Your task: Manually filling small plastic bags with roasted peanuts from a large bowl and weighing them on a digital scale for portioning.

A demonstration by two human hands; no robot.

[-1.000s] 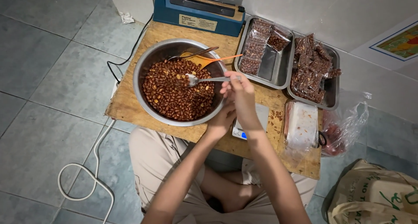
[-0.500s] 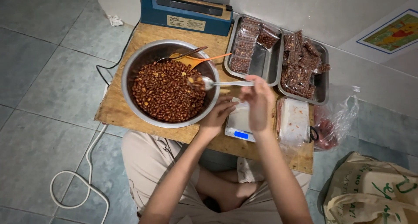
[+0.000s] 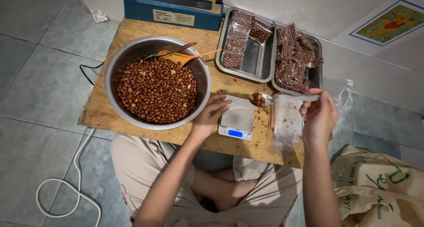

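My right hand [image 3: 319,117] grips the handle of a metal spoon [image 3: 282,97]. Its bowl, loaded with a few roasted peanuts, hovers just above the right corner of a small digital scale [image 3: 236,131]. A small clear bag [image 3: 240,113] lies on the scale, and my left hand [image 3: 208,117] pinches its left edge. A big steel bowl [image 3: 111,75], full of brown peanuts [image 3: 154,91], sits to the left of that hand on the low wooden table [image 3: 128,35].
A metal spoon [image 3: 173,51] and an orange spoon [image 3: 194,57] lean in the bowl. Two steel trays [image 3: 251,61] [image 3: 314,76] hold several packed peanut bags. There is a blue heat sealer [image 3: 172,6] at the back, a pile of empty clear bags [image 3: 288,121], a white cable [image 3: 62,196] and a cloth bag [image 3: 380,187].
Both hands moved right, from over the bowl's rim to the scale. The right hand carried the spoonful of peanuts with it, and the hands drew apart.
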